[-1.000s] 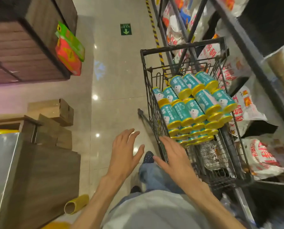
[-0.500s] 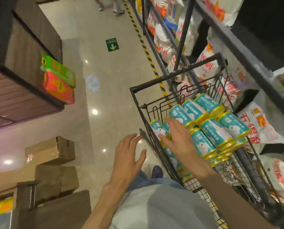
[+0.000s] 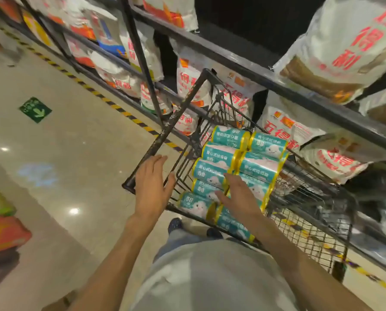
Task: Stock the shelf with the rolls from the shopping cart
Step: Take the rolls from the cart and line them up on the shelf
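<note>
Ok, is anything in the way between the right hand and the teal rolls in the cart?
Nothing visible. The right hand is already inside the shopping cart, spread flat on top of the teal rolls. The left hand hovers open beside the cart's handle and does not block them.

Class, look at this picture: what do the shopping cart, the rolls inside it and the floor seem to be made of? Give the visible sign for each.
Shopping cart: dark painted metal wire and tube, judging by the thin grid and scuffed handle bar.
Rolls: probably thin plastic film in glossy printed wrap; teal labels and yellow bands shine.
Floor: polished stone or tile, likely, since it mirrors ceiling lights.
</note>
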